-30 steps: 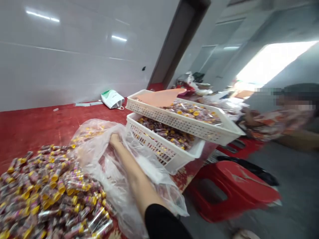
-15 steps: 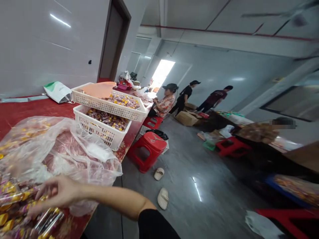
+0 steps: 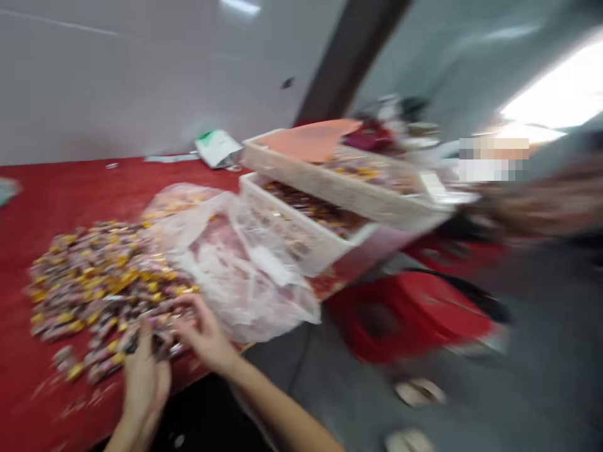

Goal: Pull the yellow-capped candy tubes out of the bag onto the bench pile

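A heap of small cellophane-wrapped sweets with yellow ends point(image 3: 106, 289) lies loose on the red table cover point(image 3: 56, 207). My left hand point(image 3: 144, 383) is at the heap's front edge, with its fingers among the sweets. Blur hides whether it holds any. My right hand point(image 3: 202, 333) rests against the same edge, fingers spread. Just behind the hands lies a crumpled clear plastic bag point(image 3: 240, 270) with some sweets inside. Beyond it, a white perforated basket point(image 3: 330, 185) sits across a second one point(image 3: 301, 235), both holding sweets. An orange-pink sheet point(image 3: 308, 139) lies on the upper basket.
A red plastic stool point(image 3: 405, 314) stands on the grey floor beside the table, near white sandals point(image 3: 417, 392). A white and green bag point(image 3: 219, 149) lies against the wall. A blurred seated person point(image 3: 541, 210) is at the right.
The view has swung back toward the table. One arm reached over the heap earlier; now both hands are at its front edge. The plastic bag is no longer under my hand.
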### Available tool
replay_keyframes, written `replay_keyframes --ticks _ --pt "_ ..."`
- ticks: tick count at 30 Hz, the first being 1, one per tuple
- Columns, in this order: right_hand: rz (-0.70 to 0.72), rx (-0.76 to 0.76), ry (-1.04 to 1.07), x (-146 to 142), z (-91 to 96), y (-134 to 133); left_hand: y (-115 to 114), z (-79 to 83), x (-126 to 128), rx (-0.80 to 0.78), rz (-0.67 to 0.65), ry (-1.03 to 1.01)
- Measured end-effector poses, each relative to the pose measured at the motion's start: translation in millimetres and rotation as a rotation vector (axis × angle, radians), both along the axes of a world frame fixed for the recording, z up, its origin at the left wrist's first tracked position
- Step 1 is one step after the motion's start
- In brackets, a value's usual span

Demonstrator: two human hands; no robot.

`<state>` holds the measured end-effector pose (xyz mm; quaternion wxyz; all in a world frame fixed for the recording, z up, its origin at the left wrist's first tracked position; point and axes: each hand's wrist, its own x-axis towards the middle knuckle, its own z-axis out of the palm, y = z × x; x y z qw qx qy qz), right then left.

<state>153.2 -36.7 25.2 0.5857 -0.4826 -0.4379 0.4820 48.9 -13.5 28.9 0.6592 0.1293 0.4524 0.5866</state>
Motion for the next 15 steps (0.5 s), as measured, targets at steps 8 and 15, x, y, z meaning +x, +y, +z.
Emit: replay_keyframes --ticks 8,15 --pt "0.025 0.362 -0.423 24 -11.6 -24 -11 0.1 -19 -0.117 0.080 -0.050" --pt "-0.002 0.646 -0.788 30 1.4 -28 -15 3.2 -15 -0.086 -0.039 -0.061"
